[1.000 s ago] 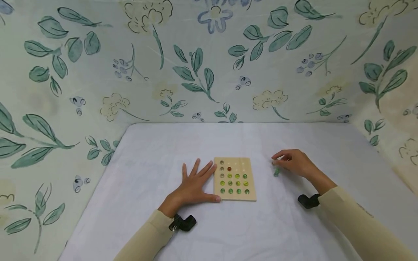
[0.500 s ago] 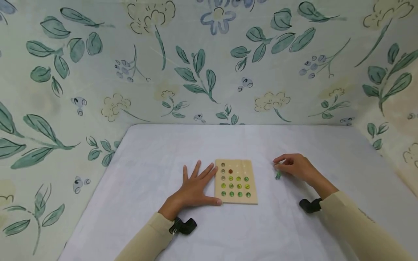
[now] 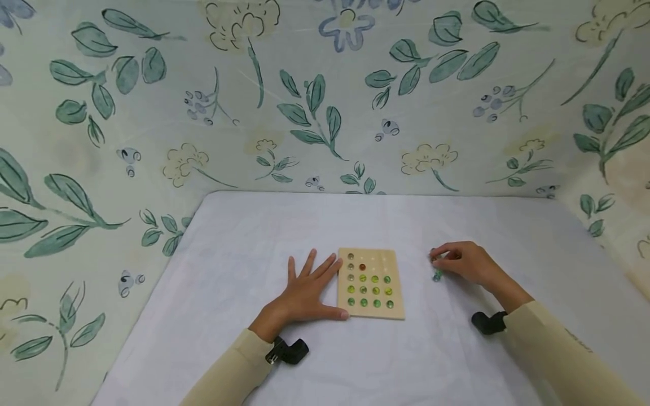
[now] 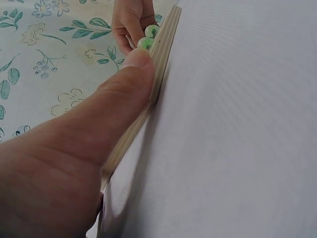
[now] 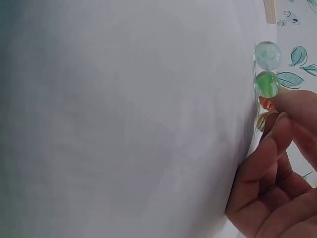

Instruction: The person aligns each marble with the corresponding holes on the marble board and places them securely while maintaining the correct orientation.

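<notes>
My left hand (image 3: 307,296) lies with spread fingers at the left side of a wooden peg-type board (image 3: 381,313), its thumb and fingertips against the edge. Rows of marbles fill the board's left column and lower rows, mostly green and yellow-green; one red marble (image 3: 363,267) sits in the second row. To the right of the board, my right hand (image 3: 464,262) is bent down to loose marbles, thumb and finger pinching a red-orange marble (image 5: 265,103) that they partly hide. Beside it lie a green marble (image 5: 268,84), a pale clear marble (image 5: 268,55) and a streaked marble (image 5: 261,122).
A white cloth (image 3: 254,237) covers the table. Leaf-and-flower printed fabric (image 3: 315,101) hangs behind it and at both sides. Each wrist wears a small black camera, such as the left camera (image 3: 294,351).
The whole head view has shifted slightly. My right thumb and fingertips have worked among the loose marbles, where a reddish one now shows at them. The left hand stays against the board.
</notes>
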Tool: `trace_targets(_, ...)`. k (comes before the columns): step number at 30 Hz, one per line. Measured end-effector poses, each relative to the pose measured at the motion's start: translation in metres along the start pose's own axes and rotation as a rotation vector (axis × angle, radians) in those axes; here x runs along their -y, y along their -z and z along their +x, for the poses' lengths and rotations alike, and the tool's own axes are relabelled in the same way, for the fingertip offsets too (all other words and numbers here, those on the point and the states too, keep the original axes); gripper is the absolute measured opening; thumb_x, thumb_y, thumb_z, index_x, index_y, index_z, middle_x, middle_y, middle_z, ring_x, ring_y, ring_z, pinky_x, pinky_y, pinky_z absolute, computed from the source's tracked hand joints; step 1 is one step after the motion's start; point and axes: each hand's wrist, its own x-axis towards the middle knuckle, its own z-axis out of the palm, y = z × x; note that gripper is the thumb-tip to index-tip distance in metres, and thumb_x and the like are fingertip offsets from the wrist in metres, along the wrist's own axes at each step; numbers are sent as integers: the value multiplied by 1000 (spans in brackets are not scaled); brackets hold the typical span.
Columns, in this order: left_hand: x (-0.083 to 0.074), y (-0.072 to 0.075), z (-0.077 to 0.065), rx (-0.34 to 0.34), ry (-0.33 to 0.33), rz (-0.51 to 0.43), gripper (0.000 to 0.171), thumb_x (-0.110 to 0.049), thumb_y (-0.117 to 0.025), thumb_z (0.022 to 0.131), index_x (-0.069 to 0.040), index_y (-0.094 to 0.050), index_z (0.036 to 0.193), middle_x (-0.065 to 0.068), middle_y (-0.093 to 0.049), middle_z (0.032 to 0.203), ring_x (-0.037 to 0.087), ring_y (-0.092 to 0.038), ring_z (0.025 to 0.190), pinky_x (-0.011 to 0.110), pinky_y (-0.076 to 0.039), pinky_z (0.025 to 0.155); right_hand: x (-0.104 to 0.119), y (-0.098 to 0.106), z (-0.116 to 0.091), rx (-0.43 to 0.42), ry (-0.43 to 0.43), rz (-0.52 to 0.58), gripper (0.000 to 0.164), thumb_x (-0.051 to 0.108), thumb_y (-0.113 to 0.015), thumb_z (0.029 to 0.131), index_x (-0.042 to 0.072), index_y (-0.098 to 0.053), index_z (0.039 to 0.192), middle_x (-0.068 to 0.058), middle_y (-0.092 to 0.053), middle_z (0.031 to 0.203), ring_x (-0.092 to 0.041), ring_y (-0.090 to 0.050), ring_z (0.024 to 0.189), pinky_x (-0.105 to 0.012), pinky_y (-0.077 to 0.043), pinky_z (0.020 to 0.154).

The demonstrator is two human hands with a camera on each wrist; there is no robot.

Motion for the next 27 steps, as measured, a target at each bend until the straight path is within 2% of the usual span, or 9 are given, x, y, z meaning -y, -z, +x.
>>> trace_targets(17,-4,0,5,-9,-3,3,112,-83,-58,68,-29,-14,156,-8,-11,161,31,9,147,68,16,104,-1,5,-1,-16,-11,4,25,28,-73,87,13,-74,107,-7,-65,94,-22,-51,82,-31,-43,65)
trace_targets(23,-3,-1,1,-4,17,4,113,-83,-58,68,-30,-14,156,-8,-10,161,32,10,147,68,17,104,-4,2,0,-11,-2,37,24,27,-72,87,14,-74,108,-6,-66,96,-22,-52,82,-31,-44,67)
trace_targets(27,-6,0,1,-1,22,-7,113,-83,-59,67,-30,-14,156,-8,-10,161,32,10,147,67,17,104,-6,2,2,-8,-26,37,25,28,-72,88,15,-74,109,-7,-66,98,-24,-53,85,-31,-45,67)
